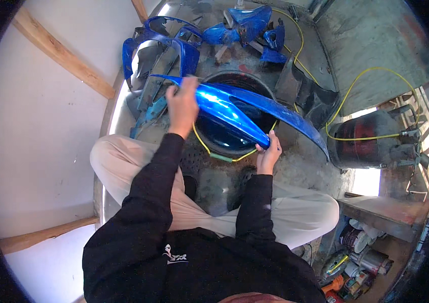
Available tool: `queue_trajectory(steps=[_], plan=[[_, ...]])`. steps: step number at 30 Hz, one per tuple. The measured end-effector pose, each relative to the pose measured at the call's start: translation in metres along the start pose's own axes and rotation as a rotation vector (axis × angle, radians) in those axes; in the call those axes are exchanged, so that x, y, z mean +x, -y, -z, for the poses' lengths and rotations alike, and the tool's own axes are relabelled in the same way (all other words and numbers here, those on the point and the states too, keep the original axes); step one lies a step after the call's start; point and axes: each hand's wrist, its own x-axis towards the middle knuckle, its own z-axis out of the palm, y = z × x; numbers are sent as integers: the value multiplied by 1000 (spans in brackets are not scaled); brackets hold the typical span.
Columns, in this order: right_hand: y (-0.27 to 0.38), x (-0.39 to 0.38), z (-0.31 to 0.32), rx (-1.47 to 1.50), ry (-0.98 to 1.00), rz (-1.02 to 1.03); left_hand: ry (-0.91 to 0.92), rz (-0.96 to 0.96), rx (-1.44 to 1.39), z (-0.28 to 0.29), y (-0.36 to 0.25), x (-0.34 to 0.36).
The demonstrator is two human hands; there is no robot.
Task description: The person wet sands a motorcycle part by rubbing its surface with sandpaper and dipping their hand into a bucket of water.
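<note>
Three wooden beams [63, 53] are running along the pale wall [33, 126] at the left, and stained grey floor [209, 184] is spreading around one black tub [234, 73] in the middle. One dark tank [353, 146] is sitting at the right, one yellow hose [371, 138] looping about it. At least three blue parts [189, 55] are lying beyond the tub. Over the tub, one glossy blue panel [219, 108] is slanting between two hands: the right hand [269, 153] is holding its lower end, while the left hand [181, 110], blurred, is touching its upper end; whether that one is gripping cannot be told.
</note>
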Motion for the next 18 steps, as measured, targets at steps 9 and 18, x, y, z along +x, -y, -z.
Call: queue_trajectory(steps=[9,18], plan=[[-1,2,2,-14,-27,-19,277,-403,-240,-11,-51,-40],[-1,1,0,-22,-22,-25,103,-160,-94,-6,-22,-25]])
